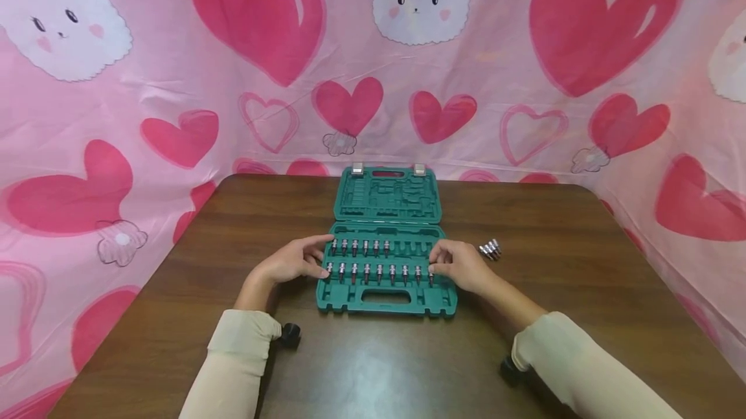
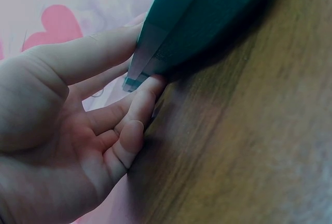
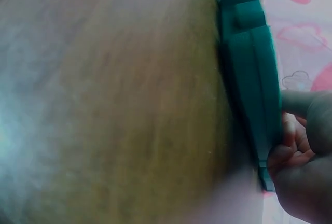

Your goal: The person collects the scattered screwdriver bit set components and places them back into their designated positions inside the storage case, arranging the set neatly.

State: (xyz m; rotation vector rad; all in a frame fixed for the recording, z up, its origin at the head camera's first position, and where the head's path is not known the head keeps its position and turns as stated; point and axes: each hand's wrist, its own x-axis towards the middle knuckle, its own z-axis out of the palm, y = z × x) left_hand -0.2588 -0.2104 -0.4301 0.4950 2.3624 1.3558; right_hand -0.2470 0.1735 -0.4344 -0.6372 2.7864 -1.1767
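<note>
A green tool case [image 1: 387,307] lies open on the table, its lid [image 1: 387,195] tilted back. Two rows of silver bit sockets stand in its tray; the upper row fills only the left part. My left hand [image 1: 296,260] holds the case's left edge, thumb near the front and index finger farther back. In the left wrist view, its other fingers curl against the case's side. With thumb and index finger, my right hand [image 1: 463,266] pinches the rightmost bit socket [image 1: 431,278] of the lower row. The right wrist view hides that socket behind the case's wall [image 3: 254,73].
Several loose silver sockets [image 1: 490,249] lie on the brown wooden table [image 1: 373,367] to the right of the case. A pink cloth [image 1: 466,69] with hearts and rabbit faces hangs around the table. Dark wrist devices [image 1: 289,335] sit under both sleeves.
</note>
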